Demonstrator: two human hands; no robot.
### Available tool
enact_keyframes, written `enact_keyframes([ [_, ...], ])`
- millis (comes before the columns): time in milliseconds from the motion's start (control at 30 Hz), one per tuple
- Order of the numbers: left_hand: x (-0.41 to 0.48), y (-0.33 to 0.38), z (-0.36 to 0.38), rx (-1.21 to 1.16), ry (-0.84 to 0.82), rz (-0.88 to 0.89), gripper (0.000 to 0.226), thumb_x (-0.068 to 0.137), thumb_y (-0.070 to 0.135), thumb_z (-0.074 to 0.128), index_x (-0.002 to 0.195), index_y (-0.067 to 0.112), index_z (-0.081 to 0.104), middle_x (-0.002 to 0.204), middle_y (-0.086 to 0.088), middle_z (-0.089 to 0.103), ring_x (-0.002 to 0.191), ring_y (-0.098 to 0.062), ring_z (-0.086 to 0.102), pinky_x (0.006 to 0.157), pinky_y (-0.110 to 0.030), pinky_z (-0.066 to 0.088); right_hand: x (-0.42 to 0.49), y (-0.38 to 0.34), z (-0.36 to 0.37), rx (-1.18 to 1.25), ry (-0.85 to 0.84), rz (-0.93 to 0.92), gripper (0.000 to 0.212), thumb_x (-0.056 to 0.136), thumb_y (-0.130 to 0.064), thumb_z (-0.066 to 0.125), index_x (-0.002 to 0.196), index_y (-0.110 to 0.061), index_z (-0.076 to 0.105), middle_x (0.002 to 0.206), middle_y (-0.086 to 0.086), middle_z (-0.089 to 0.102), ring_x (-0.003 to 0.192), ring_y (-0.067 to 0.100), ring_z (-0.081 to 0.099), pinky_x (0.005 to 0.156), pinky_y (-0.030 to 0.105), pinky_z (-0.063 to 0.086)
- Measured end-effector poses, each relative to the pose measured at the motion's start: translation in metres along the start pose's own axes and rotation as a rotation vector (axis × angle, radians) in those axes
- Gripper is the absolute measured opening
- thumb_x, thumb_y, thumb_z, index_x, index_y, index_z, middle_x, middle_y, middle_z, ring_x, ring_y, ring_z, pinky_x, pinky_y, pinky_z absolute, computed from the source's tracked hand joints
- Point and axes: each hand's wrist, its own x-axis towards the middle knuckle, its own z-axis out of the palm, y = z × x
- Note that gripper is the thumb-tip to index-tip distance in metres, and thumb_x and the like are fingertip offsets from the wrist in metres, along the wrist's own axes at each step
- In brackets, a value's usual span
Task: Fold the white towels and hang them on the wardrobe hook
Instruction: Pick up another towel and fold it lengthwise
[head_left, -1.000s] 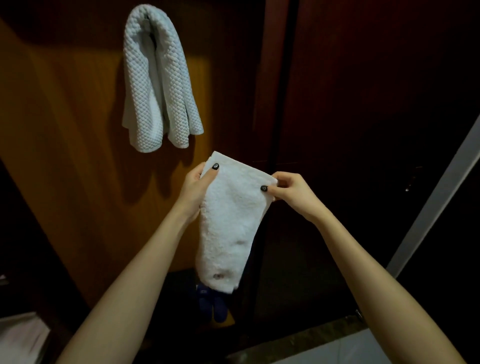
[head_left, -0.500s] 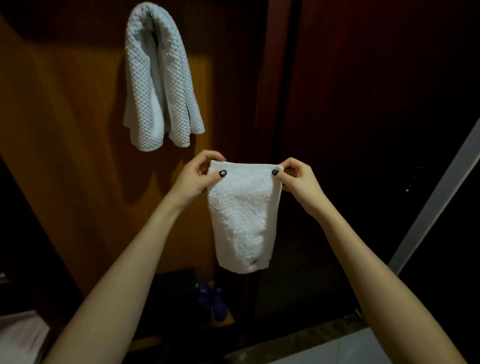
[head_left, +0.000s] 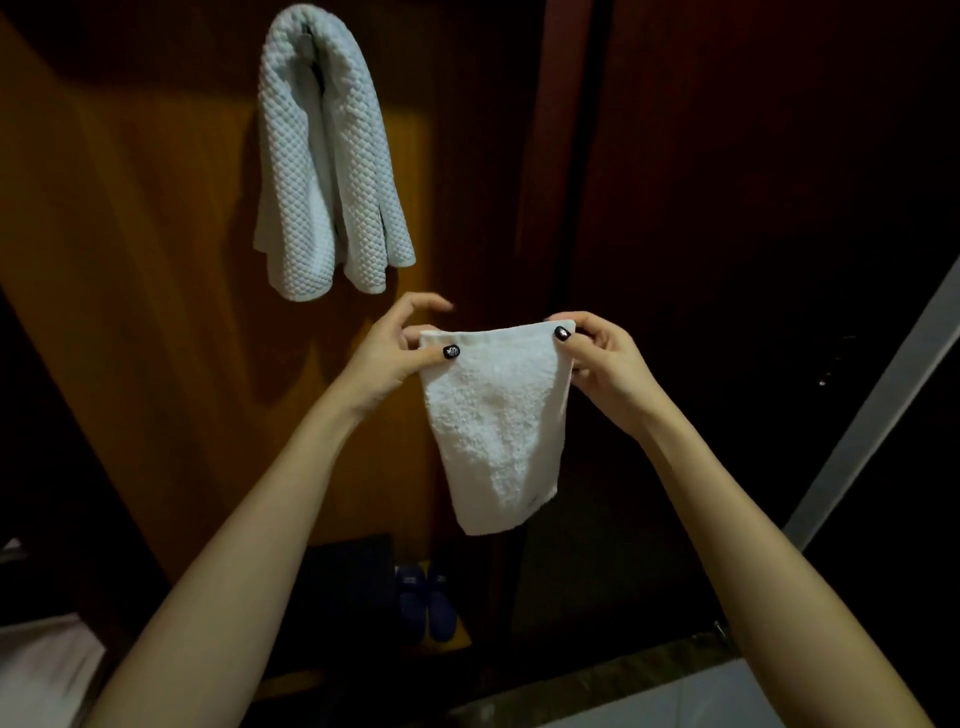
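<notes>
A small folded white towel (head_left: 498, 426) hangs in front of me, held by its two top corners. My left hand (head_left: 395, 348) pinches the top left corner between thumb and fingers. My right hand (head_left: 597, 358) pinches the top right corner. A larger waffle-textured white towel (head_left: 322, 161) hangs draped over a hook high on the wooden wardrobe panel (head_left: 130, 260), above and left of my hands. The hook itself is hidden under that towel.
Dark wardrobe doors (head_left: 727, 208) fill the right side. A pair of blue slippers (head_left: 428, 603) sits low on the wardrobe floor below the small towel. A pale slanted frame edge (head_left: 883, 395) runs along the right. White fabric (head_left: 41, 670) shows at bottom left.
The small towel has been lifted and squared up: it hung slanted from lower hands a second ago, and now its top edge is level. Both hands moved slightly right since half a second ago.
</notes>
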Motion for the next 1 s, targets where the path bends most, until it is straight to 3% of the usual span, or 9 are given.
enact_keyframes([
  [167,-0.002,0.014,0.004,0.079,-0.096,-0.088,0.008,0.091,-0.001,0.055,0.093,0.005,0.060,0.051,0.014,0.062,0.041,0.007,0.052,0.042,-0.002,0.035,0.001,-0.002,0.000,0.103,-0.142,0.059,0.014,0.095,-0.007,0.054,0.106,-0.002,0.062,0.086,0.001,0.068,0.076,0.012,0.065,0.070,0.023,0.053],
  [233,-0.003,0.010,0.004,0.081,-0.130,-0.118,0.004,0.087,0.009,0.064,0.084,0.007,0.062,0.060,0.011,0.066,0.053,0.004,0.058,0.050,-0.006,0.041,0.003,0.001,0.004,0.075,-0.095,0.071,0.011,0.095,-0.005,0.053,0.103,-0.003,0.062,0.083,0.000,0.067,0.072,0.011,0.063,0.066,0.023,0.052],
  [333,-0.001,0.002,0.001,0.194,-0.133,-0.145,0.017,0.075,0.032,0.076,0.080,0.018,0.068,0.074,0.008,0.068,0.072,-0.006,0.063,0.067,-0.020,0.047,0.005,0.009,0.009,-0.132,0.004,0.070,0.007,0.095,-0.008,0.057,0.099,-0.009,0.062,0.080,-0.002,0.068,0.072,0.011,0.065,0.065,0.025,0.051],
  [433,0.001,0.001,0.011,0.383,-0.233,-0.208,0.034,0.080,0.045,0.068,0.083,0.011,0.071,0.074,0.006,0.068,0.070,-0.008,0.063,0.064,-0.021,0.044,0.006,0.015,0.018,-0.279,0.046,0.026,0.004,0.095,-0.010,0.060,0.097,-0.013,0.062,0.083,0.008,0.064,0.078,0.018,0.062,0.072,0.030,0.050],
  [533,0.003,0.003,0.017,0.436,-0.268,-0.257,0.042,0.084,0.042,0.068,0.086,0.001,0.068,0.074,-0.001,0.067,0.067,-0.013,0.063,0.060,-0.024,0.045,0.005,0.015,0.027,-0.373,0.045,-0.063,0.004,0.095,-0.011,0.058,0.096,-0.014,0.060,0.076,0.003,0.061,0.072,0.012,0.058,0.067,0.026,0.046],
  [600,0.004,0.005,0.017,0.393,-0.228,-0.264,0.027,0.086,0.033,0.069,0.087,0.007,0.070,0.077,0.000,0.070,0.068,-0.013,0.066,0.060,-0.024,0.050,0.004,0.013,0.030,-0.400,0.022,-0.096,0.004,0.096,-0.011,0.058,0.097,-0.014,0.060,0.074,-0.002,0.061,0.070,0.008,0.058,0.064,0.023,0.046],
  [700,0.006,0.003,0.017,0.423,-0.170,-0.282,0.015,0.084,0.025,0.072,0.084,0.010,0.070,0.074,-0.002,0.067,0.065,-0.014,0.063,0.059,-0.027,0.049,-0.001,0.014,0.030,-0.457,0.020,-0.117,0.004,0.095,-0.011,0.058,0.099,-0.012,0.059,0.085,0.003,0.068,0.080,0.019,0.067,0.069,0.035,0.053],
  [800,0.006,0.001,0.021,0.358,-0.033,-0.304,0.002,0.083,0.011,0.069,0.082,0.012,0.070,0.072,-0.005,0.065,0.061,-0.013,0.059,0.054,-0.022,0.044,-0.007,0.018,0.032,-0.522,0.087,-0.153,0.006,0.094,-0.010,0.058,0.097,-0.014,0.060,0.090,-0.001,0.068,0.087,0.015,0.067,0.075,0.039,0.055],
  [1000,-0.001,0.000,0.036,-0.121,0.266,-0.352,0.025,0.085,-0.009,0.056,0.107,-0.004,0.065,0.077,-0.010,0.064,0.048,-0.001,0.061,0.043,-0.010,0.042,-0.021,0.025,0.047,-0.516,0.095,-0.263,0.021,0.090,-0.007,0.063,0.109,-0.018,0.064,0.095,-0.009,0.066,0.090,0.003,0.064,0.075,0.023,0.055],
])
